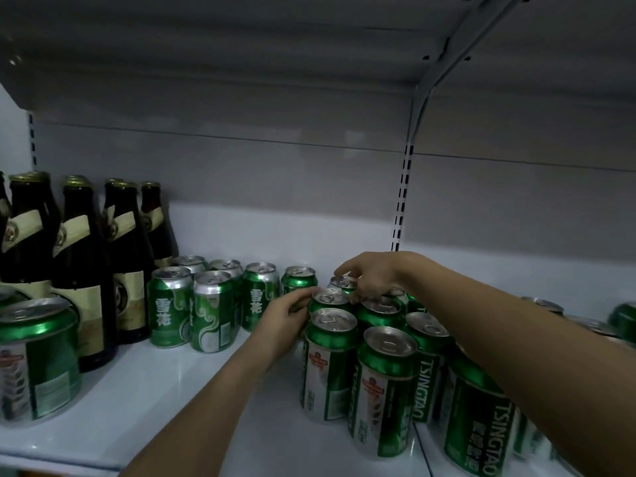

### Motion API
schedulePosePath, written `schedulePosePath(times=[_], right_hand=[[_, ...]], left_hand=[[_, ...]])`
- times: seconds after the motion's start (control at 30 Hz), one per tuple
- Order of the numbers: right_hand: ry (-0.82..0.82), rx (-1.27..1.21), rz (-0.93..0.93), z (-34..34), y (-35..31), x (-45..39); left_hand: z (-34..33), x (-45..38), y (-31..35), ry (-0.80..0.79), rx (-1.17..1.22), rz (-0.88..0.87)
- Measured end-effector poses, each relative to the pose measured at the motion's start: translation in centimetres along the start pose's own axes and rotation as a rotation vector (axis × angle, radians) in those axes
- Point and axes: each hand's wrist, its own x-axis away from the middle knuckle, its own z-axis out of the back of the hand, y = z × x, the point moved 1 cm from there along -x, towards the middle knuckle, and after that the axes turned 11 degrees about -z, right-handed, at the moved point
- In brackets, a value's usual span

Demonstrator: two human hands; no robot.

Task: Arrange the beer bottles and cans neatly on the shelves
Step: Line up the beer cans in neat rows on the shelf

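Observation:
A cluster of green Tsingtao cans stands on the white shelf, right of centre. My left hand presses against the left side of a can in the second row, fingers wrapped on it. My right hand reaches over the cluster, and its fingertips pinch the top of the rearmost can. Several green Snow cans stand in rows at the centre left. Dark brown bottles with cream labels fill the left.
A large green can stands near the front left edge. More cans sit far right behind my right arm. A slotted upright splits the back wall. The upper shelf's underside hangs close overhead. Bare shelf lies between the left can and the cluster.

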Motion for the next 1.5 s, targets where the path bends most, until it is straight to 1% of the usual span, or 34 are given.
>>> schedulePosePath(times=[0.07,0.2,0.23,0.33,0.4,0.47,0.53,0.6,0.7,0.8,0.9,1.03,1.1,1.17,1.23,1.33,1.4,1.5], right_hand=[[0.014,-0.043,0.012,-0.2,0.3,-0.4],[0.062,-0.151,0.043,-0.9,0.9,-0.8],[0.074,-0.185,0.047,-1.0,1.0,-0.8],[0.081,-0.289,0.057,-1.3,1.4,-0.7],[0.094,-0.385,0.062,-1.5,1.5,-0.6],[0.132,-0.502,0.086,-1.6,1.5,-0.5],[0.182,-0.643,0.117,-1.6,1.5,-0.5],[0.228,-0.782,0.164,-1.5,1.4,-0.5],[0.311,-0.902,0.238,-1.4,0.8,-0.8],[0.428,-0.959,0.285,-1.2,0.4,-0.9],[0.457,-1.069,0.320,-0.8,0.3,-0.5],[0.418,-1.215,0.406,-0.3,0.2,-0.2],[0.342,-1.310,0.477,0.2,-0.1,0.0],[0.236,-1.327,0.541,0.5,-0.9,0.3],[0.100,-1.261,0.572,0.9,-2.0,0.4],[-0.114,-1.121,0.562,1.9,-3.8,0.3],[-0.162,-1.021,0.548,2.8,-4.7,0.0],[-0.160,-0.855,0.552,3.3,-5.7,-0.9]], left_hand=[[-0.2,-0.5,-0.4,0.010,0.035,0.046],[-0.1,-0.3,-1.8,-0.068,0.136,0.168],[-0.2,-0.2,-2.2,-0.094,0.115,0.161],[-0.2,0.2,-2.6,-0.147,0.153,0.125],[-0.2,0.3,-2.3,-0.147,0.078,0.073],[-0.4,0.1,-1.6,-0.108,0.115,0.046],[-0.5,-0.1,-0.9,-0.035,0.237,0.042],[-0.3,0.1,-0.3,-0.021,0.275,0.008],[0.2,0.9,0.2,0.003,0.141,-0.104],[0.5,1.2,0.5,0.141,-0.060,-0.272],[0.8,1.0,0.5,0.226,-0.106,-0.338],[1.0,0.8,0.4,0.282,-0.064,-0.362],[1.0,0.9,0.6,0.288,-0.041,-0.361],[1.0,0.8,0.7,0.276,-0.009,-0.350],[0.9,0.8,0.8,0.281,-0.020,-0.354],[1.2,0.9,0.7,0.324,-0.126,-0.387],[1.4,1.0,0.5,0.385,-0.210,-0.380],[1.8,1.2,0.3,0.553,-0.358,-0.356]])
